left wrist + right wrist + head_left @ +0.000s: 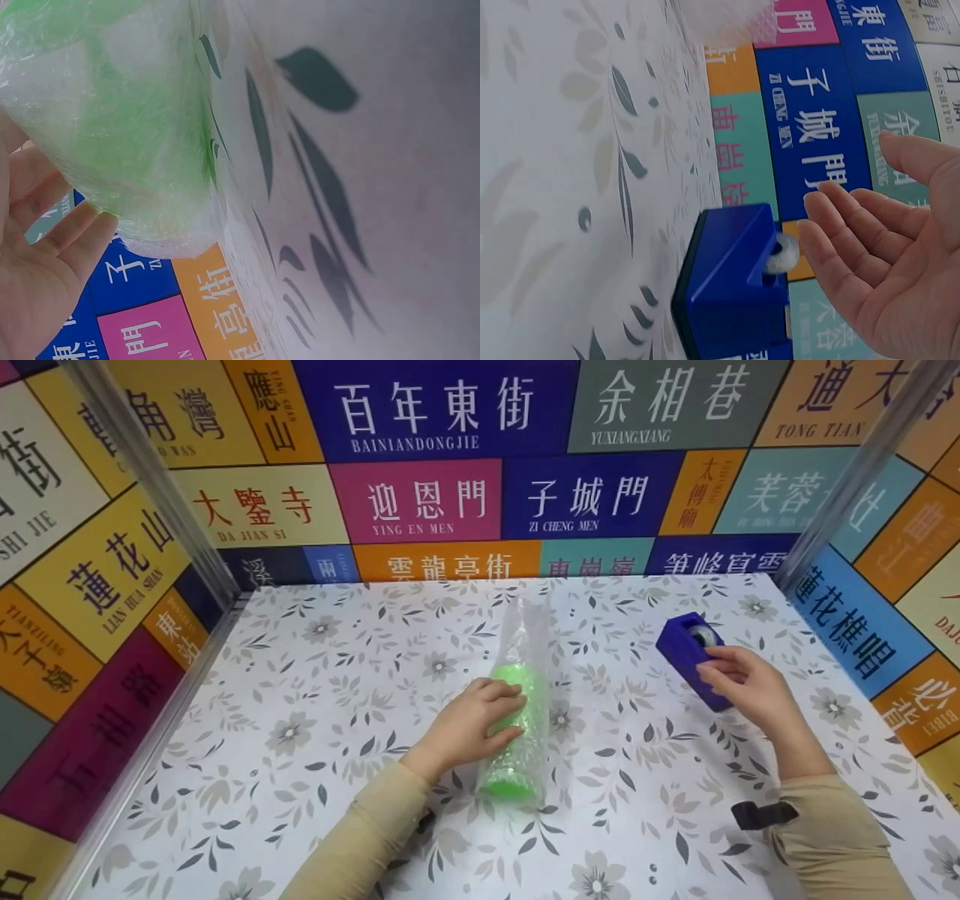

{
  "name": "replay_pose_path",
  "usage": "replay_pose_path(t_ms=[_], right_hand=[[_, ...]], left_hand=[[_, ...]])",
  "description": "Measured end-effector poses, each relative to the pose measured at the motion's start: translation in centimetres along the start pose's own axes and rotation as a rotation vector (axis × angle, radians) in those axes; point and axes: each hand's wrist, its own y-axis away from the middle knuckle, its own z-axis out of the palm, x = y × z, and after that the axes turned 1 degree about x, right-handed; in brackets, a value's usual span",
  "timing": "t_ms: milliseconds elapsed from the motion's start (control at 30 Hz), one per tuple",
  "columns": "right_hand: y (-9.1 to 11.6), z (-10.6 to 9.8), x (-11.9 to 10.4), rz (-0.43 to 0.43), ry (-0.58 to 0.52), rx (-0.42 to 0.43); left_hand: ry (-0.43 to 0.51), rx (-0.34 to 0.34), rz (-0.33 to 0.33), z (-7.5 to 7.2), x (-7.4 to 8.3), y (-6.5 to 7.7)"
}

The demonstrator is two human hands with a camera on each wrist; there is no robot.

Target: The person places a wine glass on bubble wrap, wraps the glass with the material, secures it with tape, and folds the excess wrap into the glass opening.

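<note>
A green cylinder wrapped in clear bubble wrap point(511, 769) lies lengthwise near the middle of the table, loose wrap trailing past its far end. My left hand point(466, 727) holds it from the left side, fingers and thumb bent over it. In the left wrist view, the fingers point(86, 232) lie against the wrapped cylinder point(135, 127). To the right stands a blue tape dispenser point(686, 664) with a roll of tape point(702, 636). My right hand point(750, 690) hovers beside that roll. The right wrist view shows its fingers point(847, 244) loosely bent, holding nothing, close to the tape roll point(782, 255).
A white table point(360, 825) with a leaf and flower print spreads under everything. Colourful panels with Chinese lettering point(435, 405) rise along the back and both sides. A black strap point(763, 814) sits at the right sleeve.
</note>
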Motion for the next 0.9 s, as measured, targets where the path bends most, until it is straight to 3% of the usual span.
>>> replay_pose_path(t_ms=[167, 533, 900], right_hand=[[-0.2, -1.4, 0.8, 0.045, -0.029, 0.01], [-1.2, -3.4, 1.8, 0.117, 0.041, 0.022], [-2.1, -4.4, 2.7, 0.123, 0.307, 0.031]], left_hand=[[-0.002, -0.003, -0.006, 0.0, 0.0, 0.0], [-0.006, 0.01, 0.004, 0.1, -0.1, 0.1], [-0.01, 0.0, -0.001, 0.2, -0.1, 0.0]])
